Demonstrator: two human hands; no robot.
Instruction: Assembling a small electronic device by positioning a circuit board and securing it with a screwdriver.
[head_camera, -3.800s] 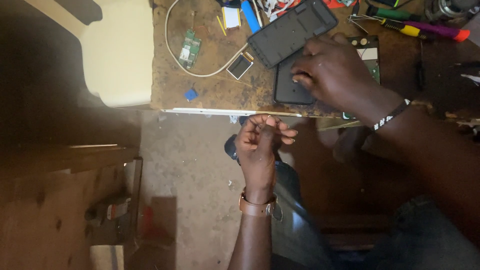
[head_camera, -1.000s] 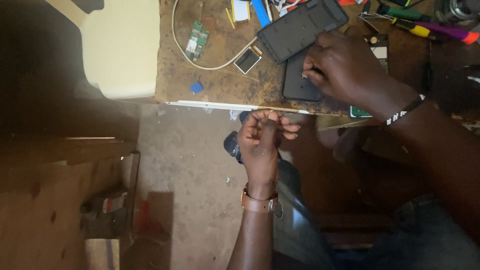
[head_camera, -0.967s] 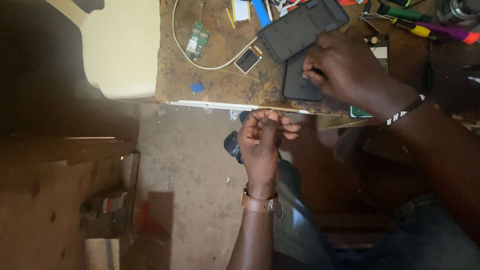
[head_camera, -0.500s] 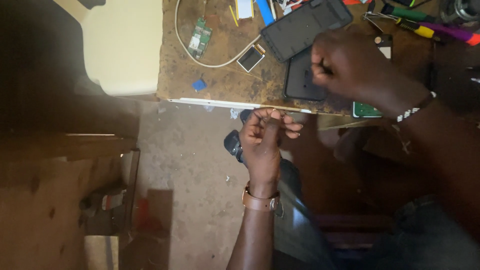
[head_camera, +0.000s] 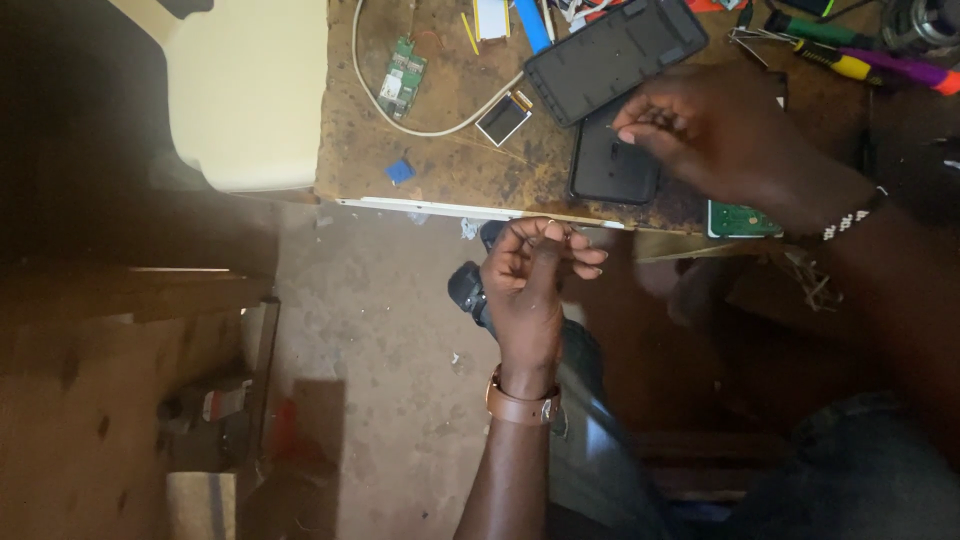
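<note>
My right hand (head_camera: 725, 135) hovers over the worn wooden table (head_camera: 450, 180), its fingertips pinched together just above a dark flat phone part (head_camera: 610, 168). Whether anything tiny sits between the fingertips I cannot tell. A larger black phone frame (head_camera: 615, 48) lies just beyond it. My left hand (head_camera: 532, 280) is held palm up below the table's front edge, over my knee, with the fingers curled in. What lies in that palm is hidden.
A small display module (head_camera: 503, 117), a green circuit board (head_camera: 402, 78), a white cable (head_camera: 400, 122) and a blue scrap (head_camera: 399, 171) lie on the left. Screwdrivers (head_camera: 850, 65) sit at the back right, another green board (head_camera: 745, 218) near the front edge. A cream seat (head_camera: 250, 90) stands left.
My right hand has lifted off the dark phone part and drawn its fingertips into a pinch above it. My left hand has stayed in place under the table edge.
</note>
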